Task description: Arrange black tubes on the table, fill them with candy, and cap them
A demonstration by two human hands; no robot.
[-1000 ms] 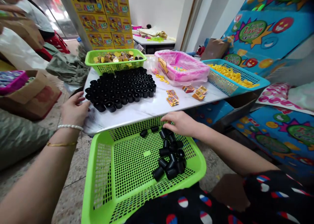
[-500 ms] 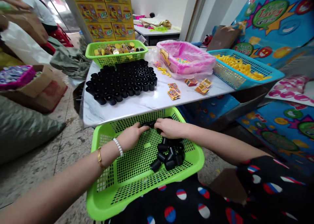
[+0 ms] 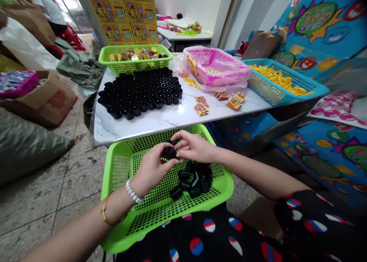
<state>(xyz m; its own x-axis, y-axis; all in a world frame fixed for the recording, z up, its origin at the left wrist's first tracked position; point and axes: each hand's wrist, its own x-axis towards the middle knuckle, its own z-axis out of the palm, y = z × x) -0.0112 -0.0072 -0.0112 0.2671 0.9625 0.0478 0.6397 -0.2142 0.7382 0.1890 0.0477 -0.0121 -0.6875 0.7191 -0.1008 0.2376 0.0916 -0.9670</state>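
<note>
Two bare forearms reach in from the lower edge of the frame over a lime-green plastic mesh basket [image 3: 114, 235], which sits just beyond a black dotted garment [image 3: 200, 235] at the person's lap. The left hand [image 3: 151, 170], wearing a pearl bracelet [image 3: 132, 191] and a gold bangle [image 3: 106, 210], curls its fingers around a short black cylinder [image 3: 169, 153], while the fingertips [image 3: 180, 157] of the right hand [image 3: 195, 147] pinch the same piece from the far side. Both wrists angle inward, and the held cylinder sits above the basket, near its far rim. A loose pile of matching cylinders [image 3: 192, 181] lies on the mesh just below the hands, with green mesh showing to its left. The basket's far rim stands just short of the edge of a white marble-pattern table [image 3: 129, 134], leaving a narrow gap. On the table, rows of upright black cylinders [image 3: 140, 93] stand packed together at left. Small printed packets [image 3: 200, 109] lie at centre, beyond them a pink plastic-lined tray [image 3: 215, 69]. A green basket of assorted small items [image 3: 134, 55] and a blue basket of yellow rings [image 3: 281, 80] line the far edge.
</note>
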